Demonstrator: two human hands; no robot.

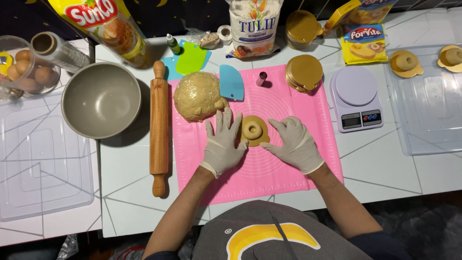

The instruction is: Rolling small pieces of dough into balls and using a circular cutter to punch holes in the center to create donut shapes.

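Head view, L to R: clear plastic lid far left on the desk; glass bowl of eggs and a roll of cling film behind it; grey mixing bowl next, then a wooden rolling pin lying w/ its long axis front-to-back, just off the left edge of the pink silicone mat. On the mat, back-left: big lump of dough, a blue scraper beside it; small round cutter and a stack of gold round boards further back-right.

Mat centre: dough ring, round so no long axis, sitting on a gold board; it lies between both gloved hands, slightly ahead of the palms. Left hand flat, fingers spread, fingertips just beside the ring's left edge and near the big lump; right hand also flat and open, index finger reaching toward the ring's right side; neither pinches anything; contact w/ the board can't be told for sure. Both about equally near.

Room: bare mat in front of and right of the ring; left side tighter, w/ the lump close. Right of the mat: lilac kitchen scale; then a clear tray w/ two finished rings on boards at its back.
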